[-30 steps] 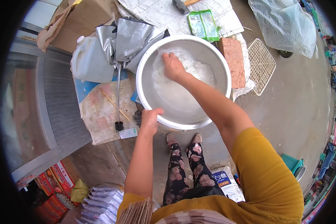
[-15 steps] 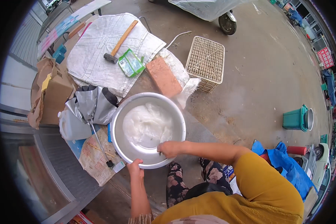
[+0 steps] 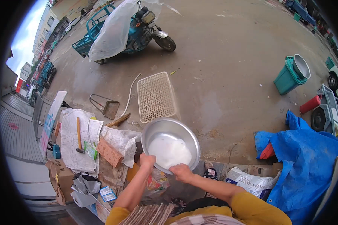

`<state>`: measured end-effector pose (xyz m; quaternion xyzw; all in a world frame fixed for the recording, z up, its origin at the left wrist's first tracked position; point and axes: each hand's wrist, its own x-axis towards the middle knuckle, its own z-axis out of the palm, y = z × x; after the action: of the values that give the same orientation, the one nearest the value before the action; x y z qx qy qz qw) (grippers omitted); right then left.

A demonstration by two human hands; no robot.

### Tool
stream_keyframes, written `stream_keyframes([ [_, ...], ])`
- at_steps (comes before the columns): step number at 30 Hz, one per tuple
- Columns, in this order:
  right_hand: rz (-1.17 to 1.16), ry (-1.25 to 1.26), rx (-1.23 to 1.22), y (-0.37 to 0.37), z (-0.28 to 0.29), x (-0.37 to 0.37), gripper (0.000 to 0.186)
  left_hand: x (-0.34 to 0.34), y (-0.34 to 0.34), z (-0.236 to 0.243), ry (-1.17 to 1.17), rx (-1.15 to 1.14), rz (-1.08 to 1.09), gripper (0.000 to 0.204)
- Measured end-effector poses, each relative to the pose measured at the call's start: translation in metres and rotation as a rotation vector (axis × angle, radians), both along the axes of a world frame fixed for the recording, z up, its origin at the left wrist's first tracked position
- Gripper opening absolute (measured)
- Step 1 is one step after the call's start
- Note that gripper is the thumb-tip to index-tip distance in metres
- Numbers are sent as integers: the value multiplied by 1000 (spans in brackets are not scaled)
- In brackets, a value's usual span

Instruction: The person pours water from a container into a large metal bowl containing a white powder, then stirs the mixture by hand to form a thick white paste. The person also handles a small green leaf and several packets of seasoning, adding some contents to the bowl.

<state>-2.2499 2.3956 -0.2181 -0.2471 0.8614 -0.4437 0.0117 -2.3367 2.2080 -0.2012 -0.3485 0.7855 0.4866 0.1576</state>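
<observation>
the silver basin (image 3: 165,127) is in front of the body, out ahead of the feet, and it's gripped at 2 points! the left hand (image 3: 147,160) is clenched on the left of the near rim, the right hand (image 3: 182,172) is clamped on that same rim further right. inside, a whitish mass (image 3: 169,152) lies toward the near wall; liquid or thin film, can't tell from here. how far along? the 2-handed hold looks fully made, and the basin isn't empty: the pale contents remain in there, with no pour showing over the rim.

just beyond, a cream plastic crate (image 3: 156,95) on the ground; touching the basin or not, can't call it. over on the left, a reddish brick (image 3: 109,152), a green packet (image 3: 90,150) and a hammer (image 3: 78,129) on pale cloth. right side now: a white sack (image 3: 249,182), then a big blue tarp (image 3: 308,161). and farther out, a teal tricycle (image 3: 139,33) under plastic!
</observation>
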Motion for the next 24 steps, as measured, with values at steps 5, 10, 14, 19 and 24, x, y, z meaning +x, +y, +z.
stream_keyframes([
  [5, -570, -13, -171, 278, 148, -212, 19, -243, 384, 259, 136, -407, -790, 30],
  [10, -397, 49, -206, 290, 180, -246, 21, -282, 366, 263, 255, -304, -597, 25],
  [14, -161, -205, -312, 212, 94, -183, 24, -222, 279, 168, 0, -472, -465, 33],
  [19, 52, -412, -419, 208, 57, -129, 37, -133, 164, 127, -141, -46, -62, 28],
  [24, -358, -1013, -1563, 328, 74, -153, 24, -60, 62, 115, 130, -23, -19, 29],
])
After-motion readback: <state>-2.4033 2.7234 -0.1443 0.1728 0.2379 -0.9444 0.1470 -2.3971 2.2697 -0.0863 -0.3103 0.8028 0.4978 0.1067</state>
